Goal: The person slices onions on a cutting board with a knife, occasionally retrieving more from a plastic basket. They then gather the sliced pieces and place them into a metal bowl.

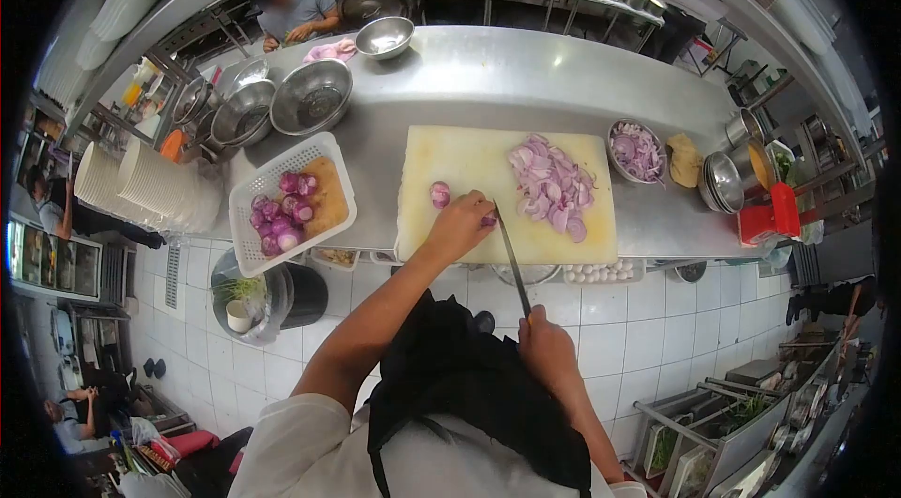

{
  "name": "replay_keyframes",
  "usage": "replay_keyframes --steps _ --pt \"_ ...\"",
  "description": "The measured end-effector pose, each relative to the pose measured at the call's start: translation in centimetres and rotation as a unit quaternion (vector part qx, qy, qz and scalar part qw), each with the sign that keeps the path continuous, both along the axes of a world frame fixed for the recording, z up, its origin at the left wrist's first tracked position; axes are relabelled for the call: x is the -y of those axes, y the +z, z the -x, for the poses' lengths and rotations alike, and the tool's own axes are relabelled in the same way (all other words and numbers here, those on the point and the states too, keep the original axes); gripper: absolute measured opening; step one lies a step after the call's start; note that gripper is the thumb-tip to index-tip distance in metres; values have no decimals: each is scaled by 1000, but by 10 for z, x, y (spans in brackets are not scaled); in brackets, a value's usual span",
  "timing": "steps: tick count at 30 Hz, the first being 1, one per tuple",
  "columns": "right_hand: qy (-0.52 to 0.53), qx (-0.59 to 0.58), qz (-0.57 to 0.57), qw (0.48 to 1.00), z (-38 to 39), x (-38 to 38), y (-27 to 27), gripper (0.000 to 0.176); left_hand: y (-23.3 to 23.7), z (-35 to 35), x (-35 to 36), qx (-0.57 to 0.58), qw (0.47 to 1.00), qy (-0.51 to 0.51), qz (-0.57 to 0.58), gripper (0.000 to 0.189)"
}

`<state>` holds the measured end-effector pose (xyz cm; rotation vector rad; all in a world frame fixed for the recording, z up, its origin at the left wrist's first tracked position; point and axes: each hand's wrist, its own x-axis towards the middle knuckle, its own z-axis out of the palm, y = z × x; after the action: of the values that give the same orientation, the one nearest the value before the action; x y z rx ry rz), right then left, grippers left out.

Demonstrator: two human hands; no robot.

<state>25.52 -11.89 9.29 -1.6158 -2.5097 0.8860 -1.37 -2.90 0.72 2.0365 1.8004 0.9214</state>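
Red onion (489, 217), 1x, glossy, pinned by left hand (460, 227), right hand (548, 349) well apart, clamped on 1 long steel knife (512, 260); 1 loose round onion (440, 195) just beyond left hand, 1 heap of flat onion slices (552, 184) to its right, smooth cutting board (420, 246) below.

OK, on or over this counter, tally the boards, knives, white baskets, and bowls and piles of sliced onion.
Cutting board: 1
Knife: 1
White basket: 1
Bowl of sliced onion: 1
Pile of sliced onion: 1
Total: 5
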Motion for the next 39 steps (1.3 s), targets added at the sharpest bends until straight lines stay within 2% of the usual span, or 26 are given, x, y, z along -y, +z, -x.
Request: replay_keyframes --steps 2,4,14,17,20,23,26,32,37,39 --pt "0 -4 -24 1000 6 -6 -42 26 1 0 0 10 1000 -4 2 31" --pt "-7 -26 -26 999 11 -21 -55 26 5 -1 1 6 1000 -13 8 29" --pt "-8 14 16 1000 -6 -1 -6 26 6 3 -1 22 999 -14 23 26" --pt "-6 13 8 1000 -4 -3 -19 25 9 4 0 32 999 -20 12 25" --pt "-9 -14 -31 999 9 -19 -61 24 3 3 -2 10 1000 -6 23 26" --pt "-4 -27 -57 998 21 -32 -59 23 3 1 1 13 1000 0 1 26" --pt "-6 -31 -37 999 17 -25 -40 24 -3 1 0 8 1000 -2 -3 25" --pt "-2 25 -3 1000 3 -6 -4 24 -2 1 0 0 1000 2 -3 26" --pt "3 3 -8 1000 9 -19 -59 25 -2 0 0 4 1000 1 -1 25" --pt "2 -7 -22 1000 15 -32 -65 26 -1 -3 -1 4 1000 2 2 24"
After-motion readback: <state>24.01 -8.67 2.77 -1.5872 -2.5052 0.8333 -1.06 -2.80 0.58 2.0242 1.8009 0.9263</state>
